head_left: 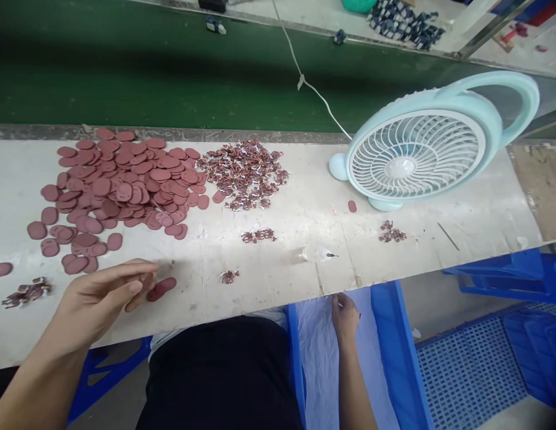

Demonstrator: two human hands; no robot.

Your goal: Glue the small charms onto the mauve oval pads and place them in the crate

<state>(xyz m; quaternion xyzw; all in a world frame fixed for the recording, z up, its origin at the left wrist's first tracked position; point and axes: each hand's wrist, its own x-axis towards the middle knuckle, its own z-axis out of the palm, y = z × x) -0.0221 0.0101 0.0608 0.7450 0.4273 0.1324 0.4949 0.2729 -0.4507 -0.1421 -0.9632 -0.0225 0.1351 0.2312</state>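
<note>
My left hand (pixel 108 294) is over the front left of the table, thumb and fingers apart. Right beside its fingertips lie overlapping dark red oval discs (pixel 162 289); whether the fingers touch them I cannot tell. Behind it spreads a big heap of similar oval discs (pixel 125 185), some showing small holes. My right hand (pixel 346 315) is below the table's front edge, over a blue crate (pixel 396 352) lined with whitish plastic sheet (pixel 320 358). Its fingers are curled closed, and what they hold, if anything, is hidden. A small clear bottle with a dark thin tip (pixel 316 254) lies on the table.
A pile of small brown figures (pixel 244 173) sits beside the discs, with smaller clusters (pixel 258 235) nearer me and another cluster (pixel 392 232) at right. A light blue fan (pixel 416 155) stands at back right, its white cord (pixel 322 101) running upward. Blue baskets (pixel 470 358) stand lower right.
</note>
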